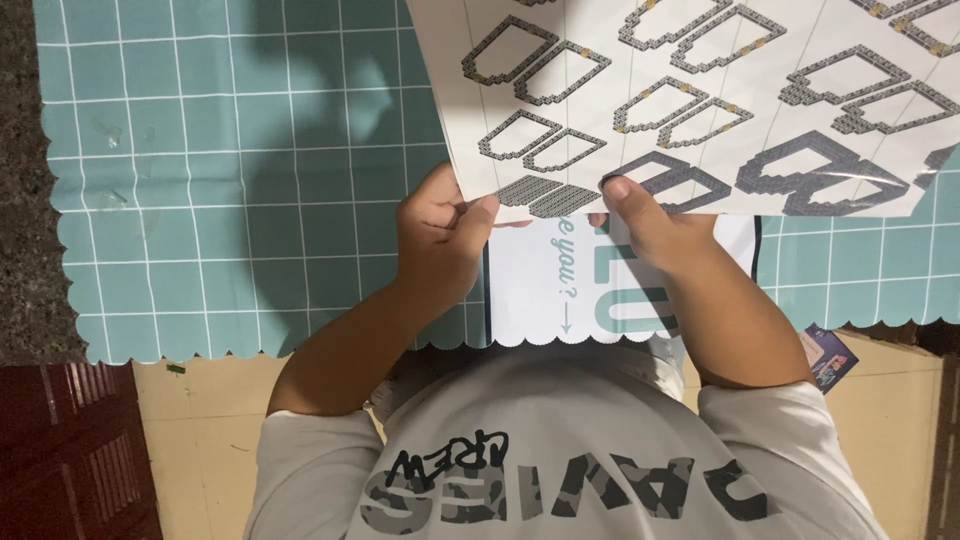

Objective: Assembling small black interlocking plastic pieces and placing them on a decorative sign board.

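A large white instruction sheet (700, 90) printed with grey brick-build diagrams is lifted above the table. My left hand (440, 235) pinches its near edge with the thumb on top. My right hand (650, 225) grips the same edge a little to the right, thumb pressed on a diagram. Under the sheet, between my forearms, a second white sheet (545, 290) with teal lettering lies flat on the table.
A teal checked tablecloth (230, 200) with a scalloped edge covers the table. Dark speckled stone (20, 200) shows at the far left. A dark red mat (70, 450) lies on the floor at lower left. A small colourful card (828, 360) pokes out near my right elbow.
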